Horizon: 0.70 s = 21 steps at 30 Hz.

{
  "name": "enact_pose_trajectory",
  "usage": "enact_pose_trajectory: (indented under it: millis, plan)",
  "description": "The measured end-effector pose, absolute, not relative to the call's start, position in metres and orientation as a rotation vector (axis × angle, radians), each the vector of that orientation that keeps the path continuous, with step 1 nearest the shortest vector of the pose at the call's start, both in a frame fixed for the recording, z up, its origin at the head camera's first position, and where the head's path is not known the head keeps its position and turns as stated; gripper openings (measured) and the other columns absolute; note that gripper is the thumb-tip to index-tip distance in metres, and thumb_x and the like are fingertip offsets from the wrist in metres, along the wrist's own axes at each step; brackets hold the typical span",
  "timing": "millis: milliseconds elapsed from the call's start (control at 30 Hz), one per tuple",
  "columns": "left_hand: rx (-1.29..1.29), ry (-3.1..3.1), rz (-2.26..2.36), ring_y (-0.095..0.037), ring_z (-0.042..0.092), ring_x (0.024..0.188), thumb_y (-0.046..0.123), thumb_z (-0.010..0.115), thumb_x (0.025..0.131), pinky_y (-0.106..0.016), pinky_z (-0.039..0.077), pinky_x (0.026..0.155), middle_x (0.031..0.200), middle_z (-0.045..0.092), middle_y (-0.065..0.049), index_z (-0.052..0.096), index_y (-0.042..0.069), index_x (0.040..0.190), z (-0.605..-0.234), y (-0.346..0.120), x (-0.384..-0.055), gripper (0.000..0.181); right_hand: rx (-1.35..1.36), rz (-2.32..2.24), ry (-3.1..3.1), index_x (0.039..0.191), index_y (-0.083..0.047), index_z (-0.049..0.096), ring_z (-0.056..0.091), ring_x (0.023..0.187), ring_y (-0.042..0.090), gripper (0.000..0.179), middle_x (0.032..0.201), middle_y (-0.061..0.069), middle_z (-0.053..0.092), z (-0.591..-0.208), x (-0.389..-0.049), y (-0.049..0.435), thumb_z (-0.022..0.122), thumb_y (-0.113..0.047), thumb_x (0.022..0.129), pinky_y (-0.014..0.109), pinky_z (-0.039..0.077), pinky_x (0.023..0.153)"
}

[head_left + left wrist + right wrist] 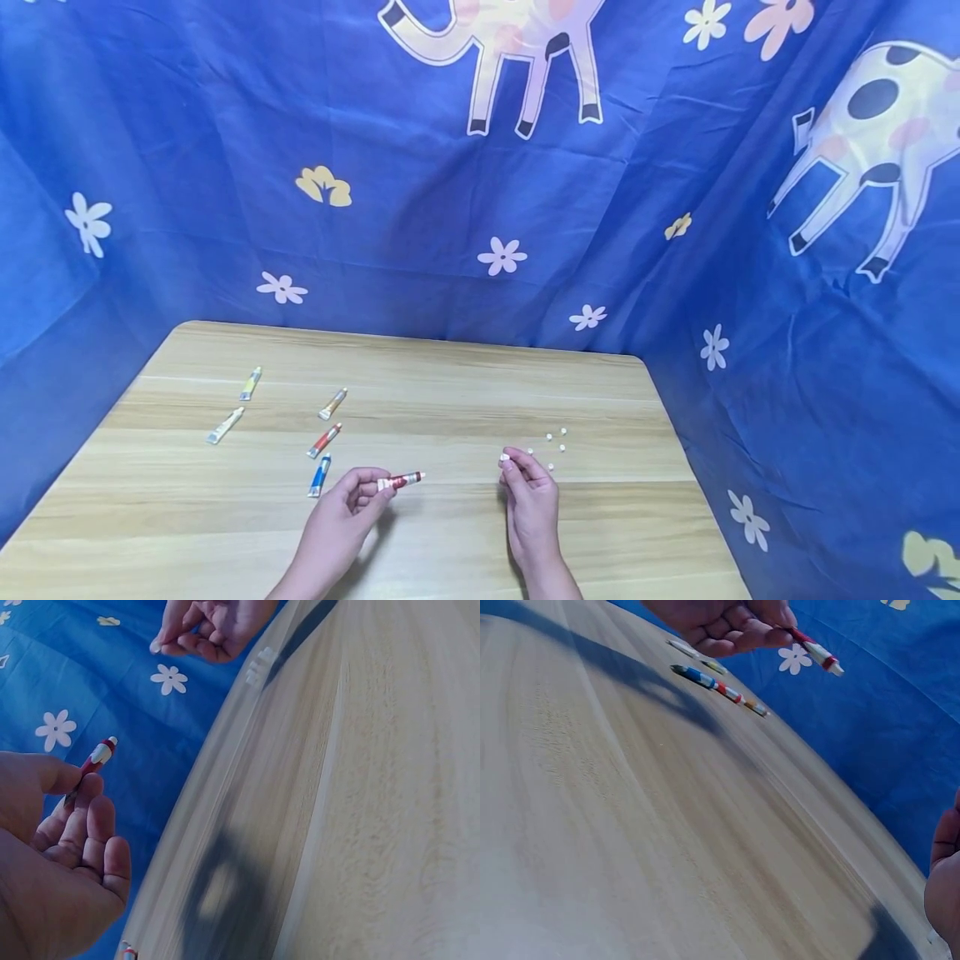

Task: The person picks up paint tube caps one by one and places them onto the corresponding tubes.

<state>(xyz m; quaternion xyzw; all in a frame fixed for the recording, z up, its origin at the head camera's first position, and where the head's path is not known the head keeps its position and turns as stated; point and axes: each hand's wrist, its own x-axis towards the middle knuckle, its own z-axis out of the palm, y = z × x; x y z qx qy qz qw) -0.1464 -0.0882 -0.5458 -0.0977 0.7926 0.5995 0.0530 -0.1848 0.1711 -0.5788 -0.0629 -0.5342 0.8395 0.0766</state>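
My left hand (347, 517) pinches a dark red paint tube (401, 481) between thumb and fingers above the table, its narrow white tip pointing right. In the left wrist view the same paint tube (97, 756) juts up past the fingertips. A small white cap (504, 457) is pinched between the thumb and index finger of my right hand (534, 508), a short way right of the tube. Just beyond that hand, several small white caps (562, 448) lie loose on the wood.
On the left of the wooden table (450, 383) lie a blue tube (320, 476), a red tube (325, 441), a brownish-gold tube (333, 404), a yellow tube (251, 384) and a pale tube (226, 426). Blue printed cloth (420, 208) hangs behind and at both sides.
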Motion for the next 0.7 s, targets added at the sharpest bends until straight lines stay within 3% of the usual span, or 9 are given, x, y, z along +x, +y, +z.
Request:
enact_pose_trajectory:
  millis: [567,700]
  plan:
    - [-0.271,2.375,1.831,-0.009,0.065,0.082,0.018,0.079,0.099,-0.022,0.052,0.074,0.100,0.076,-0.004,0.071,0.010,0.121,-0.548,-0.075,-0.144,0.024,-0.112,2.572,-1.677,0.113,-0.002,0.078,0.067,0.087,0.004,0.017,0.095,-0.008,0.075,-0.577,-0.182,0.144,0.073,0.003,0.097,0.016,0.058,0.080]
    - [-0.254,2.381,1.830,-0.010,0.066,0.083,0.018,0.079,0.099,-0.022,0.052,0.075,0.100,0.076,-0.004,0.071,0.010,0.122,-0.548,-0.073,-0.143,0.025,-0.123,2.563,-1.720,0.116,0.004,0.075,0.068,0.090,0.004,0.020,0.096,-0.008,0.075,-0.577,-0.180,0.141,0.074,0.002,0.096,0.017,0.058,0.082]
